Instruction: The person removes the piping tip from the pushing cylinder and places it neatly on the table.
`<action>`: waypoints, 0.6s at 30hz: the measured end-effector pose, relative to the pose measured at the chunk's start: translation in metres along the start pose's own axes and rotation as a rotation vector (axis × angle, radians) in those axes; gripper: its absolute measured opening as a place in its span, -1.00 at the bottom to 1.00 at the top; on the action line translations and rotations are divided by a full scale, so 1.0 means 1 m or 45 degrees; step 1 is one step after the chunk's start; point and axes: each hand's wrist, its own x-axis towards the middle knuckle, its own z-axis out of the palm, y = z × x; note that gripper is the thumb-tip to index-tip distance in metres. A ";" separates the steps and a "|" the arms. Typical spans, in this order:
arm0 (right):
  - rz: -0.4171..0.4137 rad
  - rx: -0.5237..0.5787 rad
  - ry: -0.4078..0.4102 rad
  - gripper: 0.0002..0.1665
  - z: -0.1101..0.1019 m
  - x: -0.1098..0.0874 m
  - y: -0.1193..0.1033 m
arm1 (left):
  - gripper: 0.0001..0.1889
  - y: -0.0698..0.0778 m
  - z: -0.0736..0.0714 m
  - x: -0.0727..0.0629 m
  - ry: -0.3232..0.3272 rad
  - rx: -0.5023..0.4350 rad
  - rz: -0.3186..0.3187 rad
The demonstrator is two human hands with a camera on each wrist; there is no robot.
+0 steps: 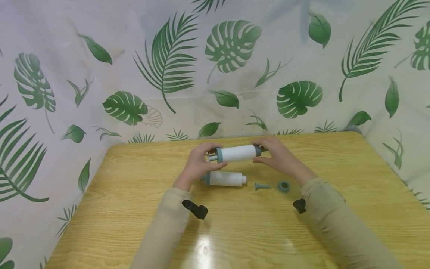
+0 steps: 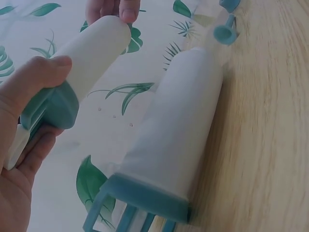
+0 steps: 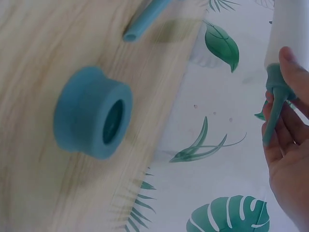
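Note:
Both hands hold a pastry syringe with a white barrel and blue-green ends, nearly level above the table. At its handle end, my left hand grips the blue-green collar, thumb over the barrel in the left wrist view. My right hand pinches the opposite end around a blue-green ring, where a slim nozzle points out along the fingers. Below lies a second white syringe, its bare mouth toward the right. To its right rest a loose nozzle and a blue-green ring cap.
The wood-grain table carries the loose parts near its middle. Behind it hangs a white cloth printed with green leaves. Black wrist cameras sit at both sleeves, above the tabletop.

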 end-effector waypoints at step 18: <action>-0.007 0.020 -0.016 -0.61 0.007 0.000 -0.004 | -0.56 0.000 -0.005 0.001 -0.048 -0.103 -0.115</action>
